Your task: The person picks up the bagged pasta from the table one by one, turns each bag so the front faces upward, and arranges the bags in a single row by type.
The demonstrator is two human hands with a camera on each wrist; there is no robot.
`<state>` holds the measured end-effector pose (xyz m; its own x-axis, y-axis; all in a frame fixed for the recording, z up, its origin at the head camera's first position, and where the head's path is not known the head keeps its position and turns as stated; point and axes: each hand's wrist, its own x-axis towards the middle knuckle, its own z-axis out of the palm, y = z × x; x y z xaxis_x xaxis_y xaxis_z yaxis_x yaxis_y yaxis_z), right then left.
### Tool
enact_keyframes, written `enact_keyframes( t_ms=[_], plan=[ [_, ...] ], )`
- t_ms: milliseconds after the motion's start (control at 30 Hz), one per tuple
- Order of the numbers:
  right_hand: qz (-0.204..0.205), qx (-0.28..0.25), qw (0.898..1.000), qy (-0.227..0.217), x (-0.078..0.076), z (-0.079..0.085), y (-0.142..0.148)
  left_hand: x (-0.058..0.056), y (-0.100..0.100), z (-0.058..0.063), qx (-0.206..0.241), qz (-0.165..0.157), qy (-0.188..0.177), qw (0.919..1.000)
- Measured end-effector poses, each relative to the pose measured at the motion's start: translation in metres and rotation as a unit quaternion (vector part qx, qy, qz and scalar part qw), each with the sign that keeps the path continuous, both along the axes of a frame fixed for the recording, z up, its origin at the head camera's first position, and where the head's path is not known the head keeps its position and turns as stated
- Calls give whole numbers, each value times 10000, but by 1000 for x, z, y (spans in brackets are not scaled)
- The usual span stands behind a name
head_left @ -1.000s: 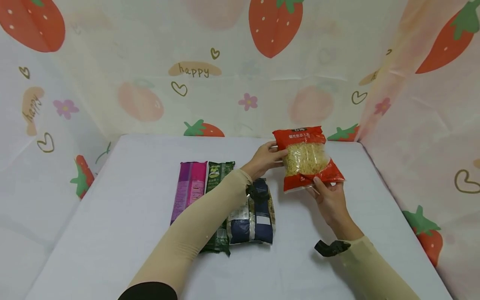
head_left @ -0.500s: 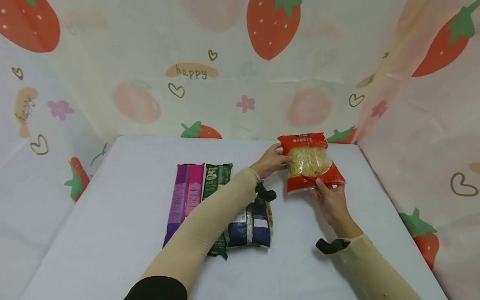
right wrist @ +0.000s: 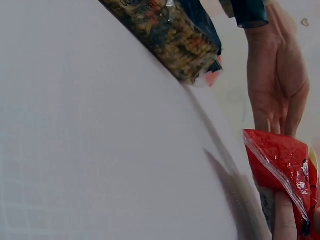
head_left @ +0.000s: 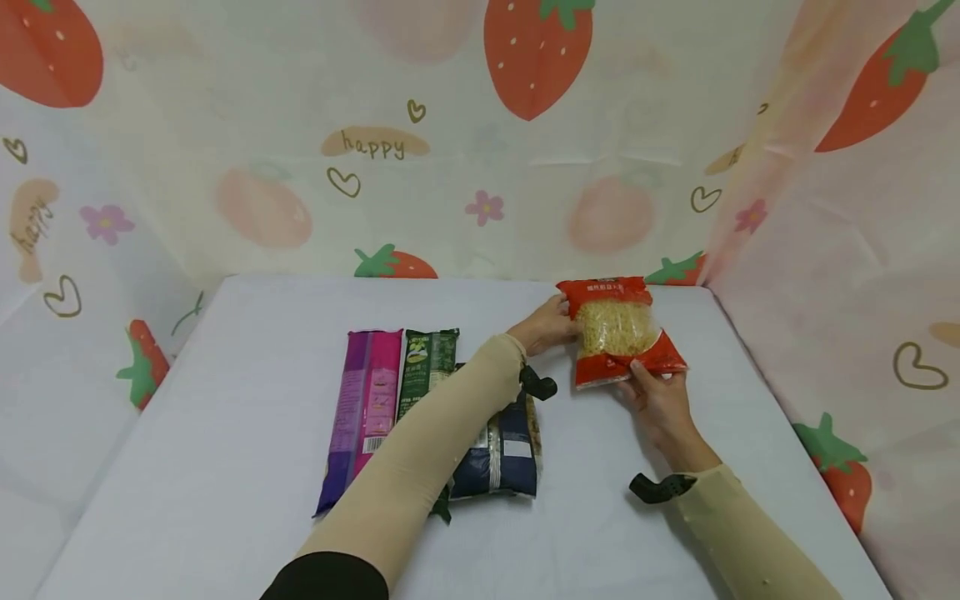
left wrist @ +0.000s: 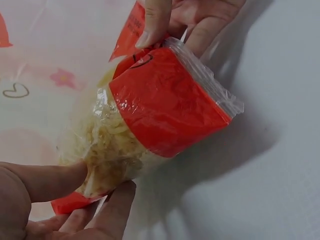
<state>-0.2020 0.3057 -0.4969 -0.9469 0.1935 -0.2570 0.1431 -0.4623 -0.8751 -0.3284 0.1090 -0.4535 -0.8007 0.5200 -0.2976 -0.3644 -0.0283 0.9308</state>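
A red bag of pasta with a clear window is held tilted above the white table, toward its far right. My left hand grips its left side; in the left wrist view the thumb lies on the clear film and the fingers sit beneath. At the lower right corner, my right hand pinches the red end between thumb and fingers. Pale pasta pieces show through the film. In the right wrist view, the bag's red end hides most of the left hand's fingers.
Left of the red bag lie a purple-pink packet, a green packet and a navy bag, partly covered by my left forearm. The table meets strawberry-print cloth walls at the back and sides.
The red bag has come down slightly, with both hands still holding it. My left hand and forearm have shifted a little right. The head view has moved slightly.
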Motion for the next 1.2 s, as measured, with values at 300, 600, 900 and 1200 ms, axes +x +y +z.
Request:
enact_keyframes(
  t_ms=[300,600,900,1200],
  plan=[
    [215,-141,9989,-384,-7,-4,-6,-2,-16,-3,-358,-571,-143,9976],
    [422,-28,9986,-330,-10,-6,-8,-3,-39,0,-988,-923,333,9903],
    [679,1741,9806,-597,-1,10,-11,-2,-70,4,-1605,-1541,834,9714],
    [-247,2890,9494,-1205,25,24,-20,2,-103,7,-1877,-1600,932,9646]
  ],
)
